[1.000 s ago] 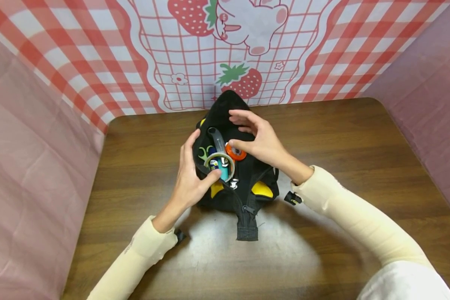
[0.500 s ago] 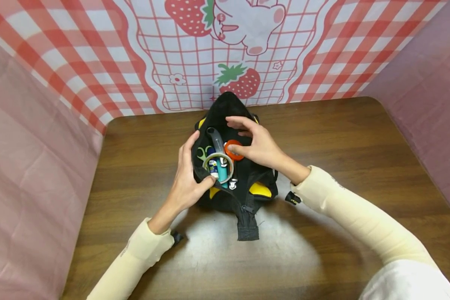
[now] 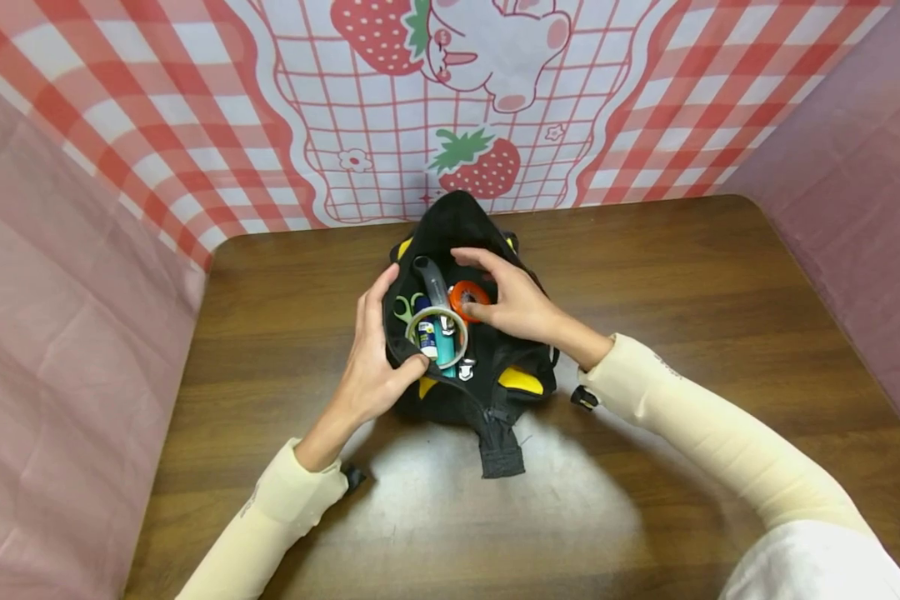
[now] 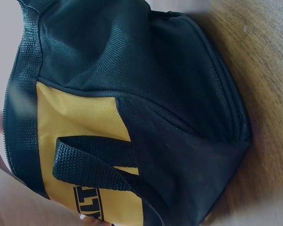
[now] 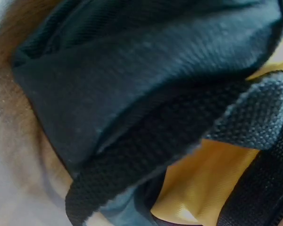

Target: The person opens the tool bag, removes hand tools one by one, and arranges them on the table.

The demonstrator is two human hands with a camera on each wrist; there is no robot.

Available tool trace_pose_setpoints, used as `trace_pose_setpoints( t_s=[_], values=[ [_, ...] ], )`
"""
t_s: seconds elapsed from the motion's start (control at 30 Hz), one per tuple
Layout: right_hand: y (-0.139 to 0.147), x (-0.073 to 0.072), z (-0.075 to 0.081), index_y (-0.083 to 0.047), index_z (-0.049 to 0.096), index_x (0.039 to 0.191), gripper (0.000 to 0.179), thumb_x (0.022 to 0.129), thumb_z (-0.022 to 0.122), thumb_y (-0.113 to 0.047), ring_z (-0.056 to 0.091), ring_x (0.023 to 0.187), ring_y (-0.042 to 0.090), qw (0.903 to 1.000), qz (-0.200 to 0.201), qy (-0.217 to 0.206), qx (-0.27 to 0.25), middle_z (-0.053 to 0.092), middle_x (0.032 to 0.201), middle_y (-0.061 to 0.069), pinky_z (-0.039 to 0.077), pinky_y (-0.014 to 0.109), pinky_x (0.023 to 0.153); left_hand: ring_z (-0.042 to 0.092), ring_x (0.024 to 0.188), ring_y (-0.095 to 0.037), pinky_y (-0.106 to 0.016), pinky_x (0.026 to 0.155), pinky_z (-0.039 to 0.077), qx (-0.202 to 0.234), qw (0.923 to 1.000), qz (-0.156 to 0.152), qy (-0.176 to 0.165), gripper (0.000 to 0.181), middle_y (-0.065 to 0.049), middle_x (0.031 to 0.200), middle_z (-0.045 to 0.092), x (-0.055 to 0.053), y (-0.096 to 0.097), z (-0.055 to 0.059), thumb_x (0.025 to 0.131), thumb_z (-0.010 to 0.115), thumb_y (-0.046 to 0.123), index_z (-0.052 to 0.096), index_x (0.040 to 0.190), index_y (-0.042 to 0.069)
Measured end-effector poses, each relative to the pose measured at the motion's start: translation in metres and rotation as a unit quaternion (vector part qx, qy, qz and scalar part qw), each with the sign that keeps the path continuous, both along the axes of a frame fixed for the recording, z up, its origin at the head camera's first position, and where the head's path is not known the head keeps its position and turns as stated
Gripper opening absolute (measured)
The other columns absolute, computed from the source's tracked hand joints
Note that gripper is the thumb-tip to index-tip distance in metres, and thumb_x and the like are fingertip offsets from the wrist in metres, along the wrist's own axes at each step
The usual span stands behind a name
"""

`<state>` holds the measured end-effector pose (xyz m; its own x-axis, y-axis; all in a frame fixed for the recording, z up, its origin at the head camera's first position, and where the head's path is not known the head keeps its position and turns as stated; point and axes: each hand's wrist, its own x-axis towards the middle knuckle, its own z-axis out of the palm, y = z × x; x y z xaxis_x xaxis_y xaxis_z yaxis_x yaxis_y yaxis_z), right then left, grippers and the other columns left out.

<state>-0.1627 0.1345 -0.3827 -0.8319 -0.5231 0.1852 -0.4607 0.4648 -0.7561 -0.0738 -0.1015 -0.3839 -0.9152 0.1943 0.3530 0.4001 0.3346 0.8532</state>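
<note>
A black and yellow zippered tool bag (image 3: 450, 406) gapes in the head view. My left hand (image 3: 367, 362) holds its left side, fingers along the outside and thumb over the near rim. Inside my right hand (image 3: 521, 304) reaches with fingers spread. Its thumb overlaps a round orange thing (image 3: 461, 292); whether it touches is unclear. A roll of tape (image 3: 465, 337) lies over a glue stick (image 3: 427, 333) and a teal object (image 3: 446, 343). Beside them are green-handled scissors (image 3: 402, 308) and a grey-handled tool (image 3: 431, 279). Both wrist views show mainly the bag's outside.
The bag stands on a brown wooden table (image 3: 285, 292). A strawberry-patterned cloth (image 3: 390, 117) hangs behind the table, and pink cloths (image 3: 82, 292) hang at both sides. A strap end (image 3: 502, 462) lies toward the front. A small silver metal piece (image 3: 467, 369) sits near the bag's rim.
My right hand has come slightly lower and closer, its thumb shifting over the orange thing. My left thumb has moved off the tape roll toward the rim. The bag's far flap has sunk a little.
</note>
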Motion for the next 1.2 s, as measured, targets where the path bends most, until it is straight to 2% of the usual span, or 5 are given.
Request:
trace_pose_setpoints(
  t_s=[0.17, 0.5, 0.8, 1.2],
  values=[
    [0.001, 0.001, -0.008, -0.008, 0.043, 0.152, 0.074, 0.087, 0.078, -0.003, 0.051, 0.133, 0.036, 0.9999, 0.004, -0.006, 0.007, 0.048, 0.152, 0.013, 0.040, 0.054, 0.110, 0.031, 0.145, -0.016, -0.048, 0.118, 0.026, 0.002, 1.0000, 0.001, 0.003, 0.104, 0.000, 0.162, 0.026, 0.000, 0.000, 0.000, 0.071, 0.071, 0.013, 0.021, 0.162, 0.024],
    [-0.004, 0.001, -0.020, -0.010, 0.042, 0.153, 0.079, 0.084, 0.080, -0.006, 0.052, 0.132, 0.032, 0.9975, -0.023, -0.021, 0.064, 0.050, 0.149, 0.015, 0.043, 0.049, 0.107, 0.030, 0.146, -0.017, -0.048, 0.119, 0.025, 0.005, 1.0000, 0.000, 0.002, 0.103, 0.001, 0.163, 0.026, 0.001, -0.002, 0.001, 0.072, 0.071, 0.013, 0.022, 0.162, 0.022],
    [-0.004, 0.001, -0.029, -0.010, 0.041, 0.154, 0.074, 0.087, 0.071, 0.004, 0.051, 0.133, 0.032, 0.9978, -0.023, -0.033, 0.053, 0.044, 0.155, 0.013, 0.043, 0.049, 0.107, 0.030, 0.146, -0.016, -0.046, 0.119, 0.026, 0.003, 1.0000, 0.001, 0.000, 0.104, 0.000, 0.163, 0.026, 0.000, -0.001, 0.000, 0.071, 0.070, 0.012, 0.021, 0.162, 0.022],
    [-0.006, -0.001, -0.037, -0.009, 0.040, 0.155, 0.076, 0.088, 0.074, 0.002, 0.046, 0.138, 0.034, 0.9955, -0.049, -0.061, 0.053, 0.041, 0.157, 0.015, 0.040, 0.051, 0.111, 0.029, 0.146, -0.017, -0.047, 0.119, 0.024, 0.012, 0.9999, -0.001, 0.002, 0.103, 0.001, 0.163, 0.025, 0.000, -0.002, -0.001, 0.070, 0.069, 0.010, 0.022, 0.161, 0.020]
  ],
)
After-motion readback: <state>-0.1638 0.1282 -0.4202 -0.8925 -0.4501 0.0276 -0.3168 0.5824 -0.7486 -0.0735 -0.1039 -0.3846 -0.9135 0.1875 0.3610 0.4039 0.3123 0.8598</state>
